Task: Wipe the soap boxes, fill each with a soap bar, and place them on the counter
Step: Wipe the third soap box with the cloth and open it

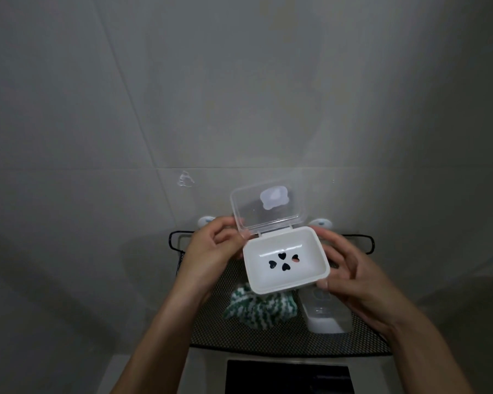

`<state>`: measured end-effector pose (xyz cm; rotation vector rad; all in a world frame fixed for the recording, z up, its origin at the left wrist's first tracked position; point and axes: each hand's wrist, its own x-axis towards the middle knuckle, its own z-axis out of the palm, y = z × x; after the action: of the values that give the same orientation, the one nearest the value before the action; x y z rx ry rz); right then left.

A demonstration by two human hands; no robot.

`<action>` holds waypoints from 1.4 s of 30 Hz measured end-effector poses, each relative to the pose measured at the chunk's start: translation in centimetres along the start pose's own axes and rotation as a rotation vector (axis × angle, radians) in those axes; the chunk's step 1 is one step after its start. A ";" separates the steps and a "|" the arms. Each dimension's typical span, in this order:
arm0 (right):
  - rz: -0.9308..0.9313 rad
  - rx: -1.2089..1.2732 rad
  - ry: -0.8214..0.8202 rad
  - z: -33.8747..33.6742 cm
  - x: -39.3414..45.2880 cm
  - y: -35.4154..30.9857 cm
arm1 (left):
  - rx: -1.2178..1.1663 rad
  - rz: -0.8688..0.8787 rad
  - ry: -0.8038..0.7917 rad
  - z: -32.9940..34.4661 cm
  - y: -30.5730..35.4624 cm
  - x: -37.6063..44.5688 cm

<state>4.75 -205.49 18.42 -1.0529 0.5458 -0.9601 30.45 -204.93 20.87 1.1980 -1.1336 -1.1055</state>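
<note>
I hold a white soap box (305,275) in the air above a black mesh shelf. Its clear hinged lid (268,210) stands open, and the tray inside shows several heart-shaped drain holes and no soap. My left hand (211,251) pinches the box at its left back corner, near the hinge. My right hand (350,268) cups the right side, fingers curled under the box. A second soap box (323,315) with a clear lid lies on the shelf below my right hand. A green and white cloth (256,307) lies crumpled on the shelf under the held box.
The black mesh shelf (268,342) hangs on a grey tiled wall (239,95), fixed by two white hooks (207,221). A dark rectangular opening (288,376) in a pale surface lies below the shelf's front edge.
</note>
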 end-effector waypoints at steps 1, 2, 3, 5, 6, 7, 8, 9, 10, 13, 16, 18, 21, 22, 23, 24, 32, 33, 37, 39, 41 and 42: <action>0.011 0.007 -0.009 0.0 -0.1 -0.1 | 0.023 0.022 -0.005 0.0 -0.1 0.0; 0.025 0.015 -0.017 -0.1 -0.2 -0.2 | 0.025 0.033 -0.006 -0.1 -0.2 0.0; 0.042 0.023 -0.011 -0.1 -0.3 -0.4 | 0.017 0.038 -0.005 -0.1 -0.2 0.0; 0.083 0.038 0.060 -0.2 -0.4 -0.5 | 0.011 0.044 -0.017 -0.2 -0.2 0.2; 0.106 0.045 0.104 -0.3 -0.4 -0.5 | 0.018 0.048 -0.034 -0.1 -0.1 0.2; 0.130 0.049 0.138 -0.3 -0.3 -0.5 | 0.031 0.051 -0.054 0.0 0.0 0.2; 0.150 0.048 0.160 -0.4 -0.3 -0.4 | 0.040 0.052 -0.074 0.2 0.0 0.3; 0.166 0.044 0.181 -0.4 -0.3 -0.4 | 0.038 0.047 -0.085 0.3 0.0 0.4; 0.177 0.041 0.204 -0.5 -0.4 -0.4 | 0.034 0.036 -0.086 0.4 0.0 0.4; 0.176 0.043 0.272 -1.0 -0.8 -0.9 | 0.383 0.109 -0.033 -0.3 -0.8 0.5; 0.149 0.060 0.323 -1.6 -1.3 -1.6 | 1.004 0.193 -0.194 -1.1 -2.5 -0.1; 0.140 0.062 0.328 -1.8 -1.5 -1.8 | 1.178 0.168 -0.397 -0.6 -4.1 -0.8; 0.141 0.062 0.327 -1.9 -1.7 -1.9 | 1.301 0.189 -0.604 0.5 -6.3 -1.6; 0.141 0.065 0.328 -1.9 -1.7 -1.9 | 1.340 0.205 -0.618 0.7 -6.8 -1.8; 0.140 0.069 0.329 -1.9 -1.7 -1.9 | 1.360 0.214 -0.605 0.7 -7.0 -1.9; 0.140 0.073 0.329 -1.8 -1.7 -1.8 | 1.359 0.219 -0.577 0.7 -7.1 -1.8; 0.128 0.062 0.346 -1.4 -1.7 -1.6 | 0.944 0.168 -0.160 -0.6 -4.1 -1.7; 0.123 0.063 0.350 -1.3 -1.6 -1.5 | 0.902 0.197 -0.073 -0.9 -3.2 -1.7; 0.092 0.064 0.339 -0.5 -1.0 -1.2 | 0.815 0.358 0.126 -1.4 1.1 -1.9; 0.077 0.051 0.319 0.1 -0.5 -1.0 | 0.794 0.374 0.179 -0.7 2.7 -2.2; 0.064 0.044 0.305 0.8 0.1 -0.9 | 0.832 0.424 0.228 0.4 3.8 -2.5; 0.056 0.040 0.298 1.2 0.3 -0.8 | 0.883 0.459 0.231 1.1 4.0 -2.6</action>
<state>5.54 -205.34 19.66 -0.8586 0.7939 -1.0814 29.19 -202.26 24.77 1.5506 -1.6670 -0.0722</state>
